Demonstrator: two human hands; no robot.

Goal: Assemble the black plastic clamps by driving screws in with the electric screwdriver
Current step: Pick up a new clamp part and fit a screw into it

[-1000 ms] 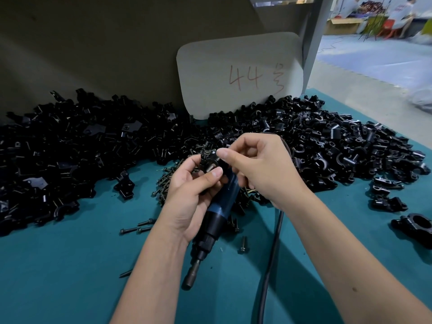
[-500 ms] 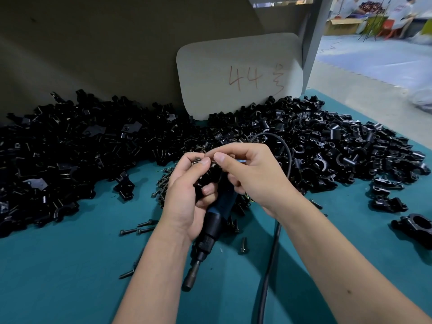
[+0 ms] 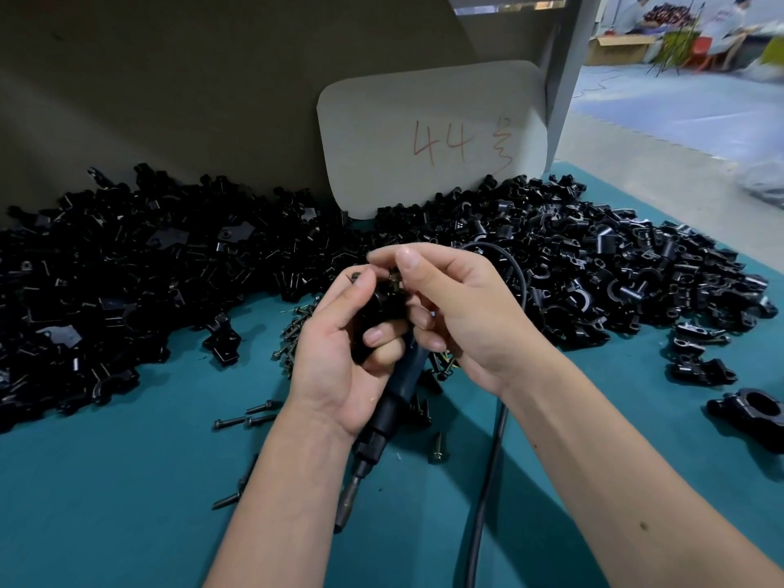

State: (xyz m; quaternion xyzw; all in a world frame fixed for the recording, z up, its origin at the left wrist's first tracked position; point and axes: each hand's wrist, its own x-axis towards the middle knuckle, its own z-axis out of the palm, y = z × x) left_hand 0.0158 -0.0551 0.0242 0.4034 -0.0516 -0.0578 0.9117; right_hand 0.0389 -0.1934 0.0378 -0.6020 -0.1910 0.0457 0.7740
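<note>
Screw-seating comes first: my left hand (image 3: 339, 354) grips the clamp (image 3: 382, 303) over the bench, my right hand (image 3: 462, 316) pinches a screw (image 3: 393, 277) into it, screwdriver (image 3: 396, 388) tucked beneath. Next, I'd flip the driver onto the screw.

left hand (image 3: 339, 354) grips clamp (image 3: 382, 305) | right hand (image 3: 462, 316) pinches screw (image 3: 393, 277) at it, screwdriver (image 3: 382, 413) tucked underneath, bit pointing down
</note>
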